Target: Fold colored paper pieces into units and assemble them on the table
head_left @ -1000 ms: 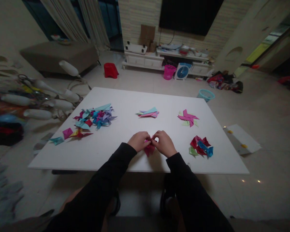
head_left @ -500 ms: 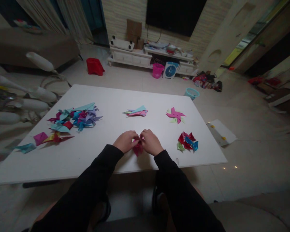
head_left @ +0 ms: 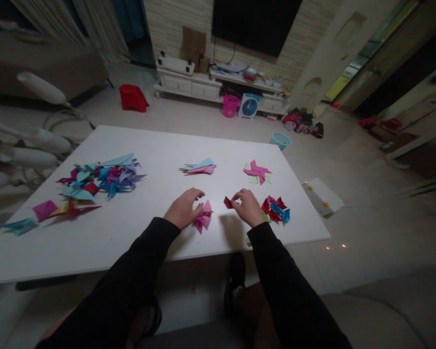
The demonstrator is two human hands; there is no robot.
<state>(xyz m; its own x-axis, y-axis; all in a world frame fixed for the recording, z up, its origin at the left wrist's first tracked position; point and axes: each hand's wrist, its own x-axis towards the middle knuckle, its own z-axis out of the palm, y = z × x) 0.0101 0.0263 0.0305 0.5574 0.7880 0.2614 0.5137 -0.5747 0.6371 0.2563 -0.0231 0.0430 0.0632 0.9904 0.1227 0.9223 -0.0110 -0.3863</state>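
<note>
Between my hands, near the table's front edge, lies a pink folded paper figure (head_left: 204,219) with pointed flaps. My left hand (head_left: 182,208) curves beside it with thumb and fingers apart; whether the thumb touches the paper I cannot tell. A small dark red folded paper piece (head_left: 227,202) is pinched in the fingertips of my right hand (head_left: 248,207), raised over the white table (head_left: 141,242). Just right of that hand sits a small pile of red, blue and green folded paper (head_left: 276,209).
At the left spreads a big heap of origami figures (head_left: 105,177), with a magenta folded square (head_left: 44,210) nearer me. Flat folded paper strips (head_left: 199,167) lie mid-table. A pink and green paper pinwheel (head_left: 257,171) is at right. A blue basket (head_left: 281,140) stands beyond the table.
My hands have come apart from the pink figure, which now shows on the table. My right hand has moved right with the red piece; my left hand's fingers have opened.
</note>
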